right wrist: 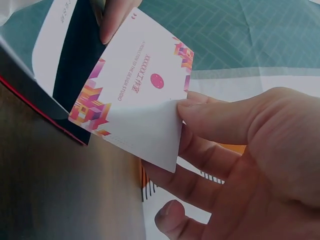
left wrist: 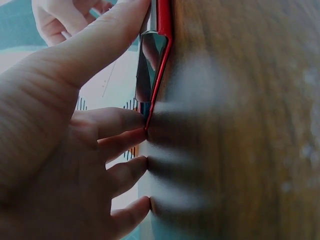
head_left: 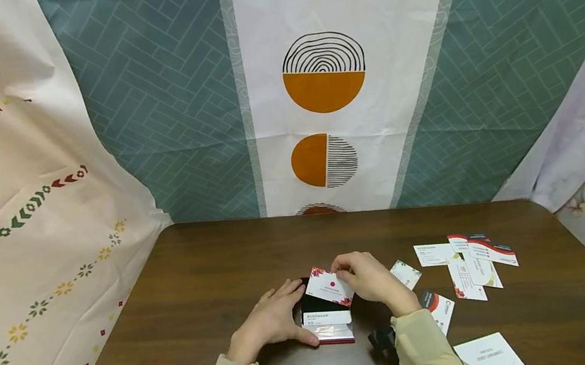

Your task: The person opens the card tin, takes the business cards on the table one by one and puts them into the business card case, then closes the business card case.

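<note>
Right hand [head_left: 364, 278] pinches red-patterned business card [head_left: 326, 288], long axis slanting across open card case [head_left: 314, 306]; left hand [head_left: 270, 320], fingers spread, touches case's left side.

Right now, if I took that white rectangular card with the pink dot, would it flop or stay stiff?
The white rectangular card with the pink dot would probably stay fairly stiff: it looks flat although the right hand pinches it near one edge. It's likely light, since it looks thin. Its smooth-looking face might make it a bit slippery.

Brown table [head_left: 198, 274], cream cloth [head_left: 8, 163], backdrop [head_left: 159, 101] with 2 whole circles [head_left: 326, 88]
</note>
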Tool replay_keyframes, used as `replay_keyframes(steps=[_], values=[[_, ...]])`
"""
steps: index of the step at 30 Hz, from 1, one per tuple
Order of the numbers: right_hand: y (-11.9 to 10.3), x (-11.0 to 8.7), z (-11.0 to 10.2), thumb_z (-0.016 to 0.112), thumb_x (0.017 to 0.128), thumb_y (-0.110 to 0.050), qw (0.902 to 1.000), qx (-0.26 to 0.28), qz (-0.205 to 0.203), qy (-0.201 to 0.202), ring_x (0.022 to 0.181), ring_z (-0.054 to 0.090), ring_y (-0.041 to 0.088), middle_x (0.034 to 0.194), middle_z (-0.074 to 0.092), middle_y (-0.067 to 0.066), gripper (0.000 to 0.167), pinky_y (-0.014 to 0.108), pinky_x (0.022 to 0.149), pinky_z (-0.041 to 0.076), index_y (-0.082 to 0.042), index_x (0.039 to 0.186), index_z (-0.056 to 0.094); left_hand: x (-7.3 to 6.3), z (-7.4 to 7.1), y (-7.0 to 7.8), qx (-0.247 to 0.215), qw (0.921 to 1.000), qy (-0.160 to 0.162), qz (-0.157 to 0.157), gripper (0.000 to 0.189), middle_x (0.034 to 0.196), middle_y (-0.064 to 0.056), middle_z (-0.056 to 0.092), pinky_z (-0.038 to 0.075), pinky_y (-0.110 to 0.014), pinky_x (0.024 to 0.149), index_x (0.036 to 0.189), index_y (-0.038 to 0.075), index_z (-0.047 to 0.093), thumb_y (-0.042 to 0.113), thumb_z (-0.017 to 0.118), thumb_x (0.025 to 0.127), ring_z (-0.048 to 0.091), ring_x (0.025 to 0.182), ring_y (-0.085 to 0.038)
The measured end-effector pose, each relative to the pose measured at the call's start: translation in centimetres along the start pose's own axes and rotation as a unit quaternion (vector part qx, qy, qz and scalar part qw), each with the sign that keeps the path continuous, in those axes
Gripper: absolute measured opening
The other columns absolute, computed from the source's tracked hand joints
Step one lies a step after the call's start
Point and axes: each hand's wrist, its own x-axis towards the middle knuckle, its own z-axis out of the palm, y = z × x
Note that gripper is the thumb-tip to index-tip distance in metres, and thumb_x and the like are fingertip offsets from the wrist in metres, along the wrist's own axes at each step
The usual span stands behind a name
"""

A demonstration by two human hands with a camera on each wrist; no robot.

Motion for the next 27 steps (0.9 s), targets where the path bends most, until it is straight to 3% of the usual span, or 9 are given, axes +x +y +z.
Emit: replay_keyframes(steps=[12,21,27], values=[[-0.6,0.1,0.6,0.065,0.091,-0.002,0.9998,-0.013,-0.017,0.005,0.073,0.054,0.012,0.085,0.065,-0.006,0.014,0.031,0.067,0.046,-0.014,0.09,0.071,0.1,0.0,-0.2,-0.014,0.9998,0.006,0.009,0.109,0.155,-0.006,0.035,0.02,-0.051,0.114,0.149,0.011,0.042,0.059,0.085,0.062,0.023,0.145,-0.029],[-0.9,0.1,1.7,0.064,0.09,0.0,0.9983,-0.042,-0.036,-0.016,0.078,0.056,0.016,0.086,0.064,-0.001,0.012,0.037,0.073,0.049,-0.011,0.087,0.07,0.0,0.0,-0.3,-0.007,1.0,0.002,0.006,0.109,0.155,-0.006,0.034,0.02,-0.051,0.114,0.149,0.008,0.043,0.059,0.085,0.062,0.023,0.145,-0.028],[-0.9,0.1,2.4,0.065,0.088,-0.001,0.9975,-0.057,-0.036,-0.024,0.075,0.055,0.015,0.082,0.062,-0.003,0.012,0.035,0.071,0.049,-0.011,0.084,0.069,0.0,0.1,-0.3,-0.004,1.0,-0.002,0.003,0.109,0.156,-0.007,0.033,0.019,-0.052,0.115,0.148,0.006,0.043,0.061,0.084,0.063,0.023,0.145,-0.028]])
